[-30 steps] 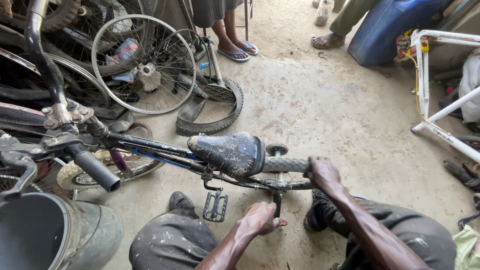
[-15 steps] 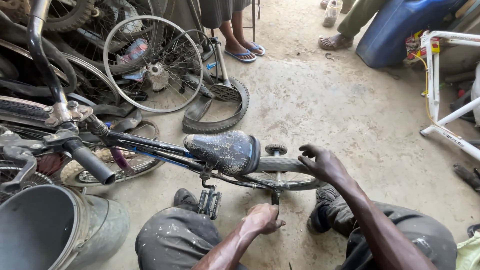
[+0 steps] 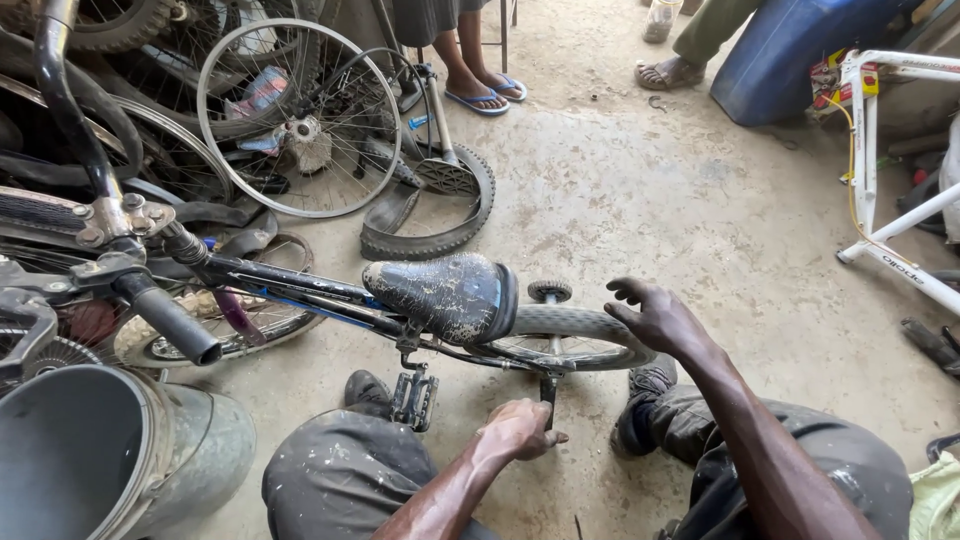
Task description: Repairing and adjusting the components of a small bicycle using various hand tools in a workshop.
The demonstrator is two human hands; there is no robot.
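A small bicycle [image 3: 330,295] is seen standing on the concrete floor [image 3: 650,200], near the lower edge of the view, between the person's knees. Its frame is dark and scratched, the saddle [image 3: 445,293] is black with much worn paint and dirt, and the rear tyre [image 3: 575,325] is grey and dusty. A small training wheel [image 3: 549,291] is visible behind it.

The right hand [image 3: 660,318] is laid on the top of the rear tyre with the fingers spread and loosely curved, not pinching anything. The left hand [image 3: 520,428] is closed into a fist low at the rear wheel, just beside a black pedal [image 3: 414,397]; it seems to be closed on a thin dark part or tool, but what exactly cannot be told.

The bicycle is judged to be rather light but awkward, stiff in the frame, and easily rolled or tipped. It is best held by the saddle, the frame tube or the tyre; the spokes and chain are better avoided.

To the left a grey bucket [image 3: 120,470], loose wheels [image 3: 300,120] and an old tyre [image 3: 430,215] are lying.
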